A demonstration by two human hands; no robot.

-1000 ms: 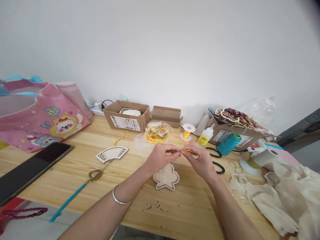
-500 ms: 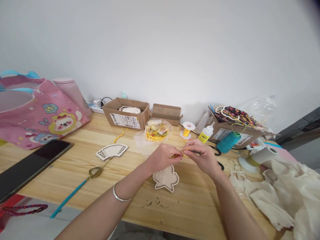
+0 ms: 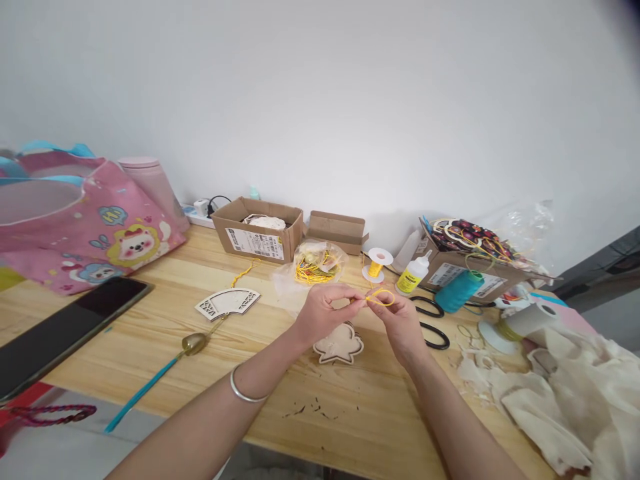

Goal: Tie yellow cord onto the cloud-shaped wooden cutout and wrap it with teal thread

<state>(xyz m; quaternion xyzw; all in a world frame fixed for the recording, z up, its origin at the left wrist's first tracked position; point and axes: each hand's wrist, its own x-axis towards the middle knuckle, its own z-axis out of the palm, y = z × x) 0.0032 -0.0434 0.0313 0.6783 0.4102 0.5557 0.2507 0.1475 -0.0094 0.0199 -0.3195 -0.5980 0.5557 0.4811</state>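
Both hands meet over the middle of the table, pinching a yellow cord (image 3: 384, 293) that forms a small loop. My left hand (image 3: 327, 310) is closed on the cord at the loop's left end, thumb against fingers. My right hand (image 3: 400, 323) is closed on it too, the loop lying across its fingertips. Just below the hands is a pale wooden piece with a flower-like outline (image 3: 339, 345), its upper edge partly hidden by my left hand. Behind them stands a spool of yellow cord (image 3: 375, 269). Black scissors handles (image 3: 436, 335) lie right of my right hand.
A fan-shaped wooden ornament (image 3: 227, 303) with a teal tassel and a phone (image 3: 75, 327) lie left. Behind are a cardboard box (image 3: 257, 233), a bag of yellow cords (image 3: 317, 263) and a glue bottle (image 3: 414, 275). Teal thread (image 3: 459, 291) and cream cloth (image 3: 565, 393) are right.
The yellow cord now shows as an open loop between the fingertips. My right hand has turned and lowered slightly, uncovering more of the scissors handles. The wooden piece sits slightly higher and further right in view.
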